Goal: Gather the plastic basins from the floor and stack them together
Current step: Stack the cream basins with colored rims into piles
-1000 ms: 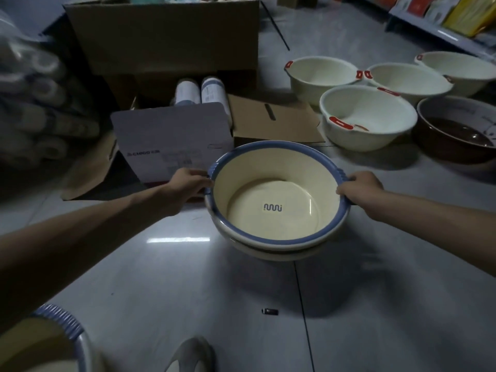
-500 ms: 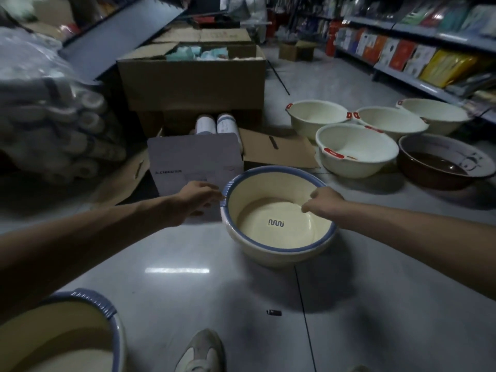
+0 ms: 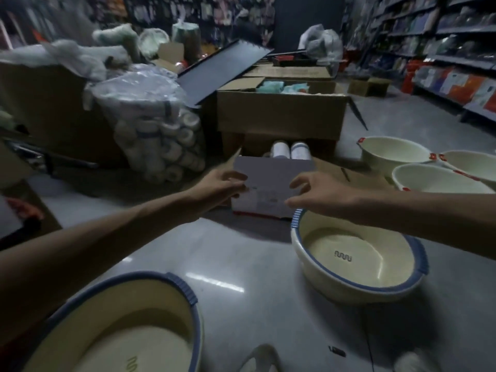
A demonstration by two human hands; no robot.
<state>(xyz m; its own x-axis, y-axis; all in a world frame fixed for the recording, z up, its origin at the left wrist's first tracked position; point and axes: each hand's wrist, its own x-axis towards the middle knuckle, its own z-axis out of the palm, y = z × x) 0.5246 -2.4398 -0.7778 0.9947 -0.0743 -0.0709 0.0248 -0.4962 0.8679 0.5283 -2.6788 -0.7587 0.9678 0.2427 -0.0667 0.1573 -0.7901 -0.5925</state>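
Cream plastic basin with a blue rim (image 3: 381, 267) sits on the shiny grey floor (image 3: 241, 251), a wavy blue mark on its bottom. A matching blue-rimmed basin (image 3: 120, 331) lies at lower left, and red-handled cream basins (image 3: 434, 181) stand further right. Beyond it the left hand (image 3: 222, 183) and right hand (image 3: 316, 194), fingers loosely spread and holding nothing, are at a grey-white cardboard box (image 3: 271, 189), its label too blurred to read.

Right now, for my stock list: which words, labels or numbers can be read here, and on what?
Nothing reads as words.
Cream plastic basin with blue rim: dark wavy-line mark inside, no letters.
Grey-white cardboard box flap: printed lines too blurred to read.
Coloured shelf packages: too blurred.
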